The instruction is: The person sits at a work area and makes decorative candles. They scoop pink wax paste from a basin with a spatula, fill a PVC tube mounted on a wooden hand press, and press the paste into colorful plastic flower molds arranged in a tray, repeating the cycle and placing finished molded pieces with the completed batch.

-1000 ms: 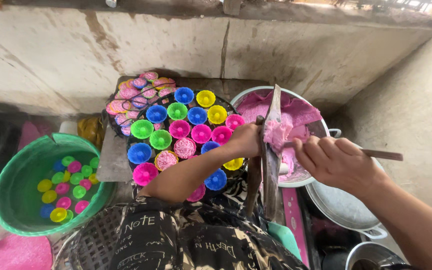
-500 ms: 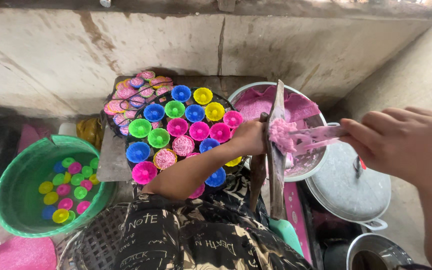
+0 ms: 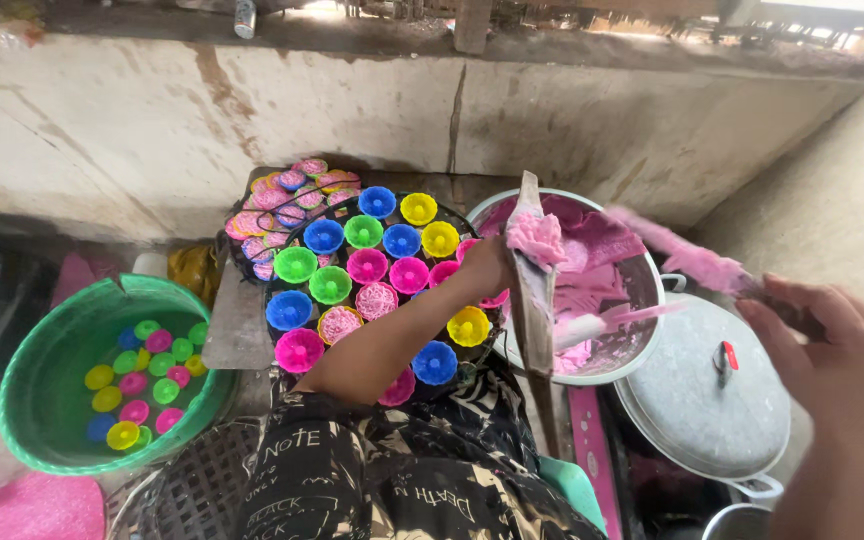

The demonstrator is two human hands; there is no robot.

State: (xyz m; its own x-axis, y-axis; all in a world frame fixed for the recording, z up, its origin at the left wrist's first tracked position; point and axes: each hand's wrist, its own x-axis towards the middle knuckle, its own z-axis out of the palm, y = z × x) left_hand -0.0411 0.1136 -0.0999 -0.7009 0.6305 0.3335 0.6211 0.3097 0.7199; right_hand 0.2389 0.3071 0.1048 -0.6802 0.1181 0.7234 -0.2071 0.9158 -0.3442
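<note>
— So, nearest to us, what do we have?

— Low on the left sits our green basin, with loose little cups in yellow, green, pink and blue lying in its bottom. Low on the right, a grey metal lid with a small red knob covers a pot.

— And our hands?

— Our left hand reaches across the round tray, its grip closed on a long flat wooden paddle that stands on edge, with a lump of pink dough stuck near its top. Our right hand is out at the right, above the lid, its grip closed on the handle of a blurred tool smeared with pink; we cannot tell what kind of tool it is.

— What is in the tray?

— Small fluted moulds in blue, green, yellow and pink, packed side by side. Two near the middle are filled to the brim with pink dough; most of the others look empty or barely filled.

— Where is the rest of the dough?

— Just behind the paddle, in the big metal bowl, right beside the tray. Pink dough clings to its walls and lies in clumps inside.

— Farther back?

— A second pile of pink and yellow moulds at the tray's far left, then the stained concrete wall.
</note>
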